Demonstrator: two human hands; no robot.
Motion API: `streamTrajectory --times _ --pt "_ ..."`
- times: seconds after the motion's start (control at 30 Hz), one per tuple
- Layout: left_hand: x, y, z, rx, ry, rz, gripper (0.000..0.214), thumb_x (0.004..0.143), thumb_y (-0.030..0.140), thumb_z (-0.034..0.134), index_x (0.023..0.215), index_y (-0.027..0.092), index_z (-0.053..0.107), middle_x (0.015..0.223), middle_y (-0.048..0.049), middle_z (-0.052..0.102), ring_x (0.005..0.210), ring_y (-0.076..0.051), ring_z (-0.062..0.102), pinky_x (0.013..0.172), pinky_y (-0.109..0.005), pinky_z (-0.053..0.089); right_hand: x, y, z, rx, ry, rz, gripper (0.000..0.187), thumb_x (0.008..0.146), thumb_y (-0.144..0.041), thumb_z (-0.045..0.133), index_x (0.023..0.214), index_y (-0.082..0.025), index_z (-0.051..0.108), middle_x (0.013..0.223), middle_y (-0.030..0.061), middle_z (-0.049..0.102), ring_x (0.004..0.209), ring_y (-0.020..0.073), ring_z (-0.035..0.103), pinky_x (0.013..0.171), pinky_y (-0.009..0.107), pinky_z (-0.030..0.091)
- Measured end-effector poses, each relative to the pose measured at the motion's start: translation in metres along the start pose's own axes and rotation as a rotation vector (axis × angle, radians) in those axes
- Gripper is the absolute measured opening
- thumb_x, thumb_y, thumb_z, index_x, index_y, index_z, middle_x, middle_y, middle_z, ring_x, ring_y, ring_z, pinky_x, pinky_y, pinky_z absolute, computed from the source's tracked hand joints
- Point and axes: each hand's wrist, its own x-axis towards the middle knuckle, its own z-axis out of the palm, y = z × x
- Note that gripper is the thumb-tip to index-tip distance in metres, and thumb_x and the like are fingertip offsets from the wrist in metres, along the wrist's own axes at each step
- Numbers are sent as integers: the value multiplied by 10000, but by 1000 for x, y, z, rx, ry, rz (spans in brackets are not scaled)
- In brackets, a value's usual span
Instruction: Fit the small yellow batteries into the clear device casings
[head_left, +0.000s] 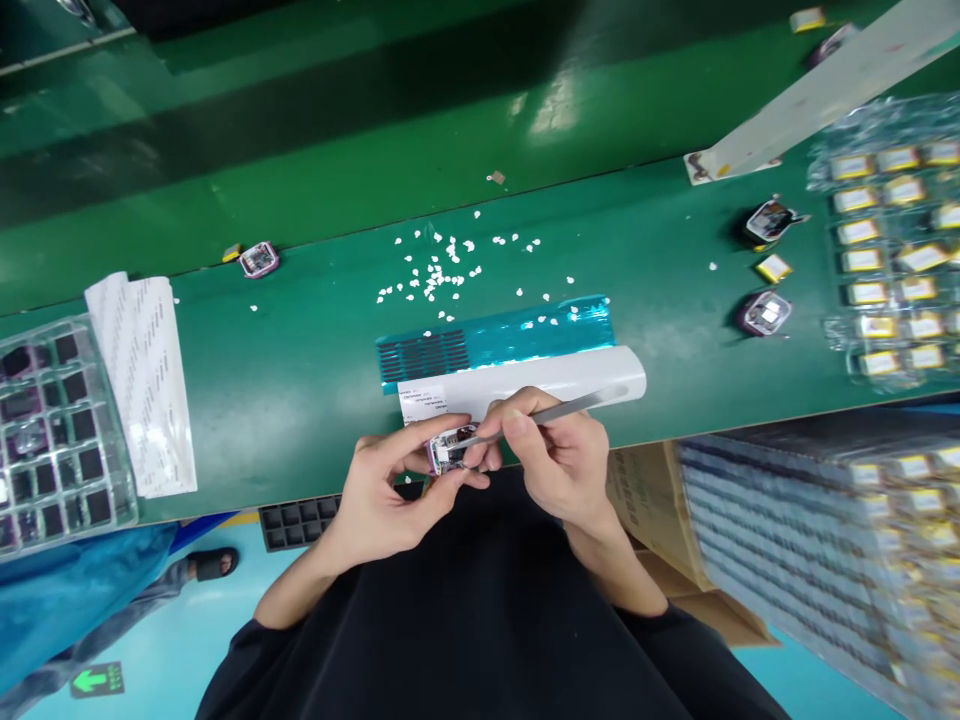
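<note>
My left hand (401, 490) grips a small electronic device (442, 452) by its sides, its casing purple-edged and its inner parts exposed. Pinched in my right hand (559, 455) is a pair of metal tweezers (577, 403), slanting down to the left. Their tips reach into the open device; whether they hold anything is too small to tell. Just beyond my hands lie a curled white sheet (525, 375) and a blue film strip (540, 335) bearing a row of dark strips (424, 355) at its left end.
Tiny white bits (435, 275) are scattered behind the film. More open devices (765, 313) and a yellow-edged battery (773, 267) lie at right, near a clear tray of batteries (859, 260). At left are a compartment tray (116, 440) and white sheets (161, 380). A metal post (817, 95) rises behind.
</note>
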Motion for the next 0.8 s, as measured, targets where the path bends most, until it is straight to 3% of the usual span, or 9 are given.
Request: streamTrajectory --times 0.67,0.8 --pt "-6 3 -1 60 19 10 423 884 77 723 1290 193 698 984 -62 833 807 -221 822 750 -213 668 -6 -4 3 13 23 -28 247 1062 -293 524 909 -208 698 735 18 759 549 119 675 501 226 539" --pt "-6 1 -1 6 4 9 347 952 108 636 1283 187 702 978 -70 831 795 -236 822 719 -245 675 -9 -6 3 -58 16 -47 237 1063 -268 518 940 -214 712 750 8 752 580 118 685 524 225 538"
